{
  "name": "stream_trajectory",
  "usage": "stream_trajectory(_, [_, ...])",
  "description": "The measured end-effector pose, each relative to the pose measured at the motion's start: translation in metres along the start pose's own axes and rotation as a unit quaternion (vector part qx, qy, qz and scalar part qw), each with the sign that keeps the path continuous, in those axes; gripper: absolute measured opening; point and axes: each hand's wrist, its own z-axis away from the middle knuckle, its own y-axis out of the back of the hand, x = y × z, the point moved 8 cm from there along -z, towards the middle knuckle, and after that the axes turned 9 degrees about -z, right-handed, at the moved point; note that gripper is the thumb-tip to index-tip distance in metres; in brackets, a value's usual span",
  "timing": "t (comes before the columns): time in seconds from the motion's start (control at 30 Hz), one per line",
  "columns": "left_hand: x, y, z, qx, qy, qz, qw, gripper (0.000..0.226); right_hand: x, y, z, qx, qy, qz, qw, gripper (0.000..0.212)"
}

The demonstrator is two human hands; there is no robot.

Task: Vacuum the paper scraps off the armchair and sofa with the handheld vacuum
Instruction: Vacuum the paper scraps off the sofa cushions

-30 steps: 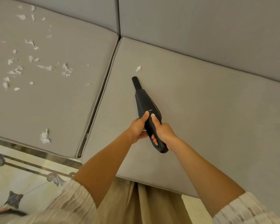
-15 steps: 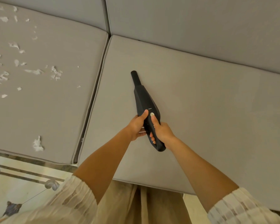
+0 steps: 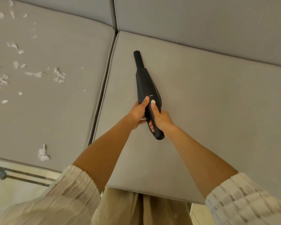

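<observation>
From the head view, you hold one black handheld vacuum [image 3: 147, 93] over the right seat cushion [image 3: 209, 111] of the grey sofa. Your right hand [image 3: 161, 120] has its fingers [image 3: 151, 125] wrapped round the handle, with the thumb lying just below the round pale button [image 3: 153, 101]. Your left hand [image 3: 137, 113] grasps the body from the left side, its thumb laid along the top. The narrow nozzle [image 3: 138, 60] points to the far side, toward the back cushions, close to the seam between the two seat cushions. You cannot tell whether its tip touches the fabric.

The paper scraps [image 3: 37, 73] lie scattered on the left seat cushion [image 3: 68, 114], mostly in its far left part; they are too many and too blurred to count exactly, well over a dozen. One larger scrap [image 3: 42, 153] sits alone near the front edge of that cushion. No scrap shows on the part of the right cushion in view.

Two seat cushions and two back cushions are visible. Your two white gathered sleeves [image 3: 75, 195] and beige skirt fill the near edge, with patterned floor [image 3: 15, 184] at the near left.
</observation>
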Motion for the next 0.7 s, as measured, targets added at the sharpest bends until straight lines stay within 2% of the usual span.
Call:
stream_trajectory(0.2, [0.049,0.030,-0.010,0.034,-0.017,-0.038,0.999,0.051,-0.057,-0.017,-0.011,-0.001,-0.006,-0.004,1.000,0.069])
stream_trajectory(0.37, [0.071,0.034,-0.011,0.018,-0.017,-0.050,0.998,0.046,-0.079,-0.014,-0.010,-0.001,-0.021,-0.005,1.000,0.074])
stream_trajectory(0.7, [0.063,-0.070,-0.006,-0.035,-0.009,-0.116,0.993,0.046,-0.039,0.080,0.001,0.072,-0.026,-0.037,0.996,0.077])
